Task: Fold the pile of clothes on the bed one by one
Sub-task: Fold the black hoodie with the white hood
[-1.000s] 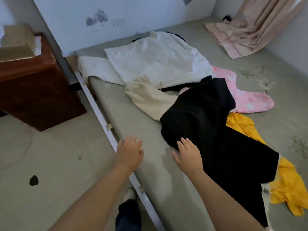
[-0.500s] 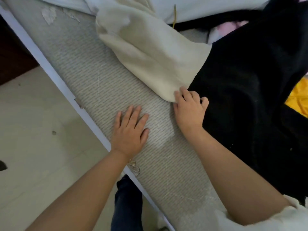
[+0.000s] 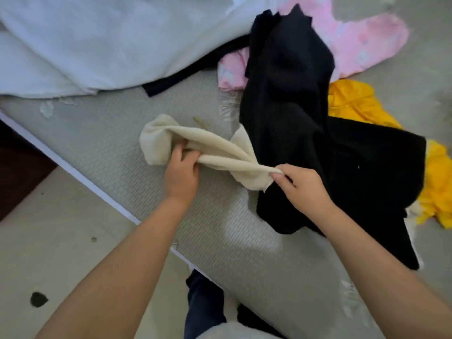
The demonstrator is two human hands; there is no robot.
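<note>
Left hand (image 3: 182, 173) fingers buried in cream cloth (image 3: 195, 148)

Soft, matt cream cloth (image 3: 208, 152) bunches in my grip above the bed's (image 3: 117, 152) coarse, ribbed grey weave. At two o'clock lies a dense matt black garment (image 3: 293, 118); beyond it, smooth yellow fabric (image 3: 354, 104) and fleecy-looking pink cloth (image 3: 362, 42).

Bare mattress (image 3: 102, 152) leftward; black garment (image 3: 293, 118) crowds right.
</note>
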